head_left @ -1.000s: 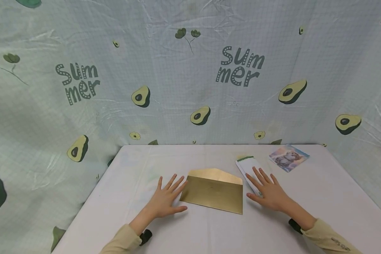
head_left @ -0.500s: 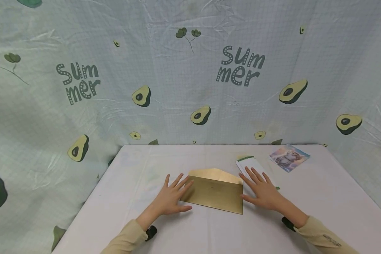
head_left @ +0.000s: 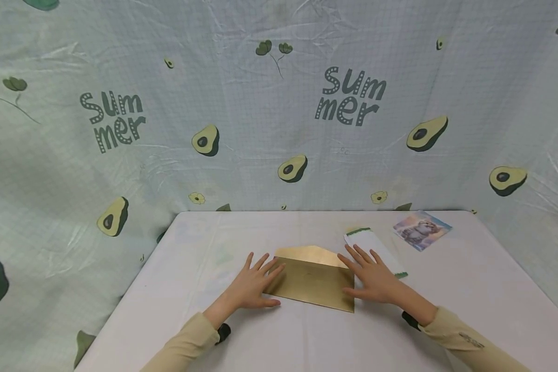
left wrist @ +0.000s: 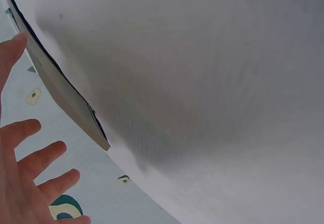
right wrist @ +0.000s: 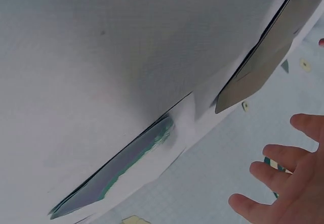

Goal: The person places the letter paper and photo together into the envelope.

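Note:
A gold envelope (head_left: pixel 309 281) lies on the table with its pointed flap (head_left: pixel 313 254) opened away from me. My left hand (head_left: pixel 250 288), fingers spread and straight, overlaps the envelope's left end in the head view. Over its right end is my right hand (head_left: pixel 375 279), also spread, with nothing gripped. The left wrist view shows the left hand (left wrist: pixel 23 178) beside the envelope's edge (left wrist: pixel 63 90). Partly hidden behind the right hand lies a white paper strip (head_left: pixel 374 243) with green ends. In the right wrist view, spread fingers (right wrist: pixel 283 158) appear to the right of both papers.
A square kitten picture (head_left: pixel 422 231) lies at the table's back right. The white-covered table (head_left: pixel 204 248) ends at a hanging cloth (head_left: pixel 251 103) printed with avocados. Dark straps (head_left: pixel 223 333) sit at both wrists.
Both hands have moved inward over the envelope's ends, the right one shifting left off the white strip, whose near green end now shows. The envelope stays in place.

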Action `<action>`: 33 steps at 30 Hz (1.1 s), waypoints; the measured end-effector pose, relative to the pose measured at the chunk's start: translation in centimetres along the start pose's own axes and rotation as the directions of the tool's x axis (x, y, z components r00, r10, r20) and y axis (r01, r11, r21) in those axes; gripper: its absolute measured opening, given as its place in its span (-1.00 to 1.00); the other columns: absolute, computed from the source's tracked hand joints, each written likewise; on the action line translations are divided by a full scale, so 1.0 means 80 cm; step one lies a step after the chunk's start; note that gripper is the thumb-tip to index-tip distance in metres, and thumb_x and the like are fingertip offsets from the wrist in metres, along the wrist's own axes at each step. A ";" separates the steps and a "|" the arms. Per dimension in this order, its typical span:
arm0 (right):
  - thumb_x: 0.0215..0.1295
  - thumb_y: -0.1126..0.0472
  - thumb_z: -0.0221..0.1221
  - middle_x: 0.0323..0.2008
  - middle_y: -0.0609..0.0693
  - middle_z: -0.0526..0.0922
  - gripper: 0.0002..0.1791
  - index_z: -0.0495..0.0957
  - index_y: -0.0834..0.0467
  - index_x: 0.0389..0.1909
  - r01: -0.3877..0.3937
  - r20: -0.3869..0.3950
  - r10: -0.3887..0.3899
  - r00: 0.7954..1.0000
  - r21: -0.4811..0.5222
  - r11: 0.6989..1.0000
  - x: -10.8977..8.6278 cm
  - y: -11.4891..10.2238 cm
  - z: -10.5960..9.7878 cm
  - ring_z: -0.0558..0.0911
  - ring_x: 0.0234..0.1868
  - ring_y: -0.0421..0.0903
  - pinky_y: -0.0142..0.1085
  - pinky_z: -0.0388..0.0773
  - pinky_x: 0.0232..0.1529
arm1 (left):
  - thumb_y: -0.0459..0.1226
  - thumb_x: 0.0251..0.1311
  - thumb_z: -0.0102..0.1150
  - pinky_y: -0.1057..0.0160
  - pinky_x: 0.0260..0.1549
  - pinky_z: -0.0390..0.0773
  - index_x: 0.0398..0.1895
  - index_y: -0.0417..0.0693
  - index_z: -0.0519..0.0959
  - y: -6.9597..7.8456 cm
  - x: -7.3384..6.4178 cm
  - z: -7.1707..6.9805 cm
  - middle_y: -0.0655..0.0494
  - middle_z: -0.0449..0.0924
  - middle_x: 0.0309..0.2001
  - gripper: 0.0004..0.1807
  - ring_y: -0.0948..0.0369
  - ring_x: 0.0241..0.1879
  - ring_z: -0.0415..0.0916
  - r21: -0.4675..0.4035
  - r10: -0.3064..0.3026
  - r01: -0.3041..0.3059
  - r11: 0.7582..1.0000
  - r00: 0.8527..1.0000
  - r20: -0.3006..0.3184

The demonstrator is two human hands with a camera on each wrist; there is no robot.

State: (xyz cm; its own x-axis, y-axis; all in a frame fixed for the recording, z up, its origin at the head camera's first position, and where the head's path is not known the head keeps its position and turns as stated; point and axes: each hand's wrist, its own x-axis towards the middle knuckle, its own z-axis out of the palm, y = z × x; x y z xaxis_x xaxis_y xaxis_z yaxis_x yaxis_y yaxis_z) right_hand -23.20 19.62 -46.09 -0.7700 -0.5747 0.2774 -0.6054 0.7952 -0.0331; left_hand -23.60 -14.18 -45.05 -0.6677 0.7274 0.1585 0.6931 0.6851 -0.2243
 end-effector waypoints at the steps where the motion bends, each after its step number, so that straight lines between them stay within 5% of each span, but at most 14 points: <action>1: 0.02 -0.30 0.10 0.33 0.19 0.11 -0.12 0.15 0.09 0.30 0.002 0.008 -0.002 1.000 -0.002 1.000 0.001 -0.001 0.000 0.14 0.31 0.20 0.22 0.10 0.14 | 0.31 -0.07 0.00 -0.25 0.12 0.12 0.32 0.06 0.14 0.000 0.001 0.000 -0.01 0.23 0.28 -0.09 -0.04 0.28 0.16 0.005 0.006 -0.006 1.000 1.000 0.001; 21: 0.03 -0.32 0.06 0.28 0.21 0.20 -0.11 0.22 0.21 0.26 0.103 0.206 -0.107 0.973 0.031 0.994 0.007 -0.020 0.003 0.16 0.30 0.23 0.24 0.08 0.14 | 0.38 -0.08 -0.11 -0.25 0.12 0.12 0.31 0.07 0.17 -0.022 0.014 0.011 0.02 0.25 0.27 -0.08 -0.02 0.31 0.09 0.063 0.070 -0.076 0.995 0.993 0.098; 33: 0.01 -0.36 0.04 0.28 0.20 0.22 -0.07 0.16 0.16 0.30 0.075 0.292 -0.081 0.953 0.033 0.997 0.008 -0.019 0.006 0.13 0.32 0.20 0.24 0.06 0.15 | 0.42 -0.11 -0.14 -0.23 0.11 0.17 0.30 0.04 0.19 -0.027 0.020 0.016 0.06 0.29 0.24 -0.04 -0.03 0.30 0.12 0.059 0.079 -0.084 0.995 0.992 0.094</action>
State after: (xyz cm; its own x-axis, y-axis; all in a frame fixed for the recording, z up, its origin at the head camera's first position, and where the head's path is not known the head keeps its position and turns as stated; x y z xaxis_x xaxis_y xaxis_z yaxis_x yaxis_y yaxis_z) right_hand -22.85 17.92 -46.35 -0.7434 -0.6687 -0.0139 -0.6676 0.7432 -0.0439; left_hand -26.51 -14.52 -45.55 -0.6336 0.7721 0.0494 0.7298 0.6176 -0.2931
